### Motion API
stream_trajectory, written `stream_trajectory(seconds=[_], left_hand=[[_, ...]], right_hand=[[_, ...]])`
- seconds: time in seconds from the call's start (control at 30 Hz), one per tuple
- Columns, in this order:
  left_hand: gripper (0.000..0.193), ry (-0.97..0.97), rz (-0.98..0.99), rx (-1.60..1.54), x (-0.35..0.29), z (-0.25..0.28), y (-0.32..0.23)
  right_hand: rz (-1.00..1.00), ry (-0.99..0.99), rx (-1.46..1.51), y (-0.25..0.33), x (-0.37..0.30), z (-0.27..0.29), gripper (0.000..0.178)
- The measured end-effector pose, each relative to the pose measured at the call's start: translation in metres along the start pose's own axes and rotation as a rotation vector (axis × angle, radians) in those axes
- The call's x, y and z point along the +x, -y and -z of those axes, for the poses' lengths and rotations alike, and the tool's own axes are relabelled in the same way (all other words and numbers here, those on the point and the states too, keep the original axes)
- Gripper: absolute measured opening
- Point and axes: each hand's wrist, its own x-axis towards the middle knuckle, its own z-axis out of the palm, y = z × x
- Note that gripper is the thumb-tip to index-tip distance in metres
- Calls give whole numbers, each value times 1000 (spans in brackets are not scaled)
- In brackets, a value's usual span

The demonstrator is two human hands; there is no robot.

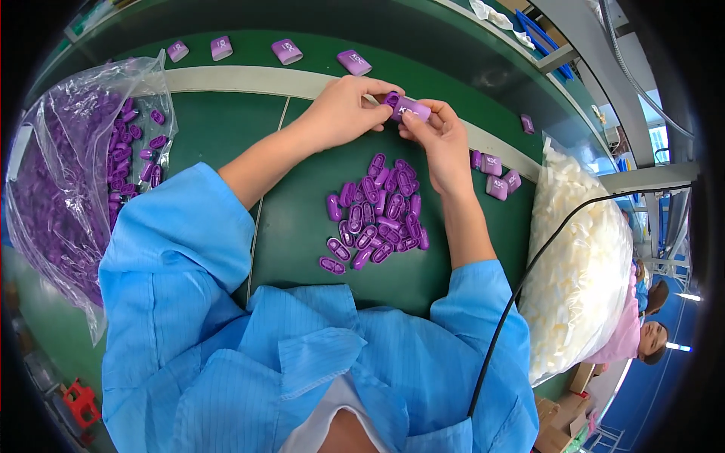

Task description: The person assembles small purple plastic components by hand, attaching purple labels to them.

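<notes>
Both my hands meet over the far edge of the green worktable. My left hand (346, 112) pinches a small dark purple oval cap (391, 98) between thumb and fingertips. In my right hand (444, 142) is a lighter purple flattened shell (415, 111) with pale print, thumb pressed on its face. The cap sits at the shell's left end; whether it is partly inside, I cannot tell. Nearer to me lies a loose pile of purple oval caps (375, 215), several with their hollow side up. Several printed purple shells (492, 164) rest right of my right wrist.
A clear plastic bag (57, 166) of purple caps lies open at the left. Beyond a pale rail (226, 78), a green belt carries spaced purple shells (287, 51). At the right stands a bag of cream-coloured pieces (574, 264), with a black cable (529, 272) before it.
</notes>
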Motion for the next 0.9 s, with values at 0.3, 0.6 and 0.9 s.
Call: stream_trajectory(seconds=[0.3,0.6,0.9], left_hand=[[32,78,101,-187,-9,3,8],[29,153,62,-8,-12,5,-1],[20,112,-80,-44,-17,-1,-3]], right_hand=[[-41,63,-142,1,-10,9,27],[-28,141,-122,5,-14,10,25],[18,117,-71,2,-18,12,26]])
